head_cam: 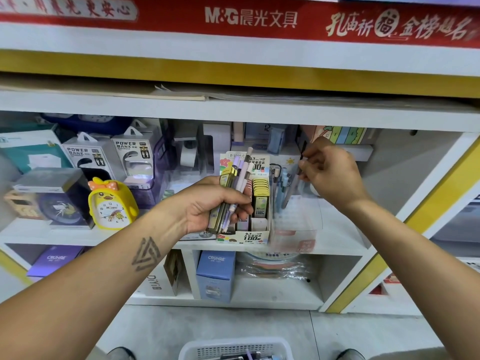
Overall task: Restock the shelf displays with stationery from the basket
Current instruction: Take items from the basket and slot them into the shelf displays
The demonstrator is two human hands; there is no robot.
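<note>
My left hand [207, 203] is gripping a bundle of pastel pens and yellow lead cases [235, 185] as ready supply, while my right hand [330, 170] is pinching one dark slim pen [301, 162], lowering it into the clear plastic display holder [296, 224]. The white mesh basket [235, 348] is sitting on the floor between my feet.

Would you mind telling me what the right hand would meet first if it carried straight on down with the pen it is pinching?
Probably the clear display box under the right hand: the dark pen already points down into it, beside the blue pens. Depth is hard to judge.
</note>
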